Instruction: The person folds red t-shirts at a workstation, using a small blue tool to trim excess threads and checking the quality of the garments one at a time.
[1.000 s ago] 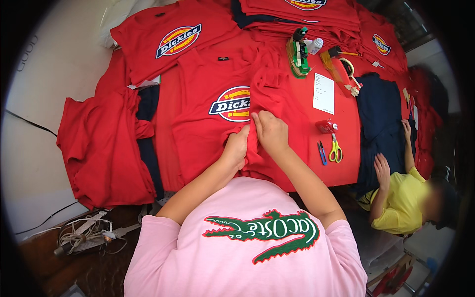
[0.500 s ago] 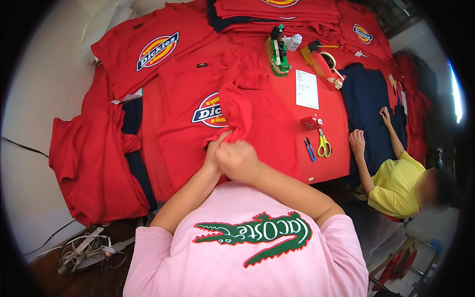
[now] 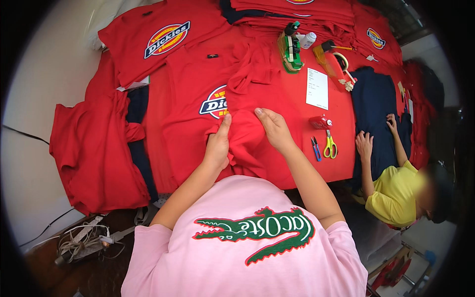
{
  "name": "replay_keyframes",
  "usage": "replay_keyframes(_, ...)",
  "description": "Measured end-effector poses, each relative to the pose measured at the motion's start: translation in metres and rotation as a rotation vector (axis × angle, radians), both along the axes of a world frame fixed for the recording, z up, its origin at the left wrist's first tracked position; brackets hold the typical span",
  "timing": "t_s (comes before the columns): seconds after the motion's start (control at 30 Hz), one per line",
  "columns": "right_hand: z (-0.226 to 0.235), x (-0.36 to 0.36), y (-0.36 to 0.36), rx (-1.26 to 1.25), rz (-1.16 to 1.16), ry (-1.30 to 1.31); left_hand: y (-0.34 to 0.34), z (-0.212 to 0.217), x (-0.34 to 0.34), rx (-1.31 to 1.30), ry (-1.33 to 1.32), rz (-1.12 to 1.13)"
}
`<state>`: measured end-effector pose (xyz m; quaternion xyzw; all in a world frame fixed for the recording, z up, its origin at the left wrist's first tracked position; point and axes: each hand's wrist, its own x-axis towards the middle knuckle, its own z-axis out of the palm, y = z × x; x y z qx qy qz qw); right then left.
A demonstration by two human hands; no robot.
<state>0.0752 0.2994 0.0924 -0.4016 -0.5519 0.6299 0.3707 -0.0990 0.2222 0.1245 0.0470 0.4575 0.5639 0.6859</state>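
A red T-shirt [image 3: 185, 99] with a round yellow, red and blue emblem lies on the red-covered table in front of me. Its right side is folded over and partly hides the emblem. My left hand [image 3: 217, 146] is closed on the lower part of the shirt, thumb pointing up. My right hand [image 3: 275, 130] pinches a bunched edge of the same shirt between thumb and fingertips, a little apart from the left. Loose cloth [image 3: 245, 141] hangs in creases between both hands.
Yellow scissors [image 3: 330, 146], blue thread snips [image 3: 315, 148], a red bottle [image 3: 320, 122], a paper sheet [image 3: 317, 89] and a green tape dispenser [image 3: 292, 54] lie rightward. Red shirts [image 3: 94, 153] are at left. At right, a person in yellow [image 3: 396, 193] handles a navy garment [image 3: 368, 106].
My hands were together at the shirt's lower edge; they have moved apart, the right one going right and up. The whole view has shifted slightly.
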Motion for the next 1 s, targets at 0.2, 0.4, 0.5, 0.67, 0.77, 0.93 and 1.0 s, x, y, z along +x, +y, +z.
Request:
replay_keyframes(0.2, 0.024, 0.0, -0.007, -0.077, -0.039, -0.032, -0.005, 0.006, -0.005, 0.177, 0.069, -0.067)
replay_keyframes(0.4, 0.023, 0.008, -0.008, 0.008, 0.001, -0.107, -0.008, 0.007, -0.008, 0.176, 0.096, -0.073)
replay_keyframes(0.5, 0.033, 0.005, -0.012, 0.044, -0.024, -0.128, -0.008, 0.004, -0.009, 0.165, 0.035, -0.028)
replay_keyframes(0.67, 0.032, 0.004, -0.015, 0.011, -0.084, 0.04, -0.008, 0.01, -0.007, 0.183, 0.026, -0.025)
replay_keyframes(0.77, 0.039, -0.004, -0.025, 0.009, -0.069, 0.046, -0.006, 0.01, -0.006, 0.163, 0.059, 0.0)
replay_keyframes(0.93, 0.055, -0.037, -0.058, 0.821, -0.115, -0.363, -0.001, -0.002, 0.003, -0.048, 0.265, 0.05)
replay_keyframes(1.0, 0.058, -0.047, -0.081, 1.117, 0.163, -0.529, 0.0, -0.002, 0.011, -0.197, 0.242, -0.101)
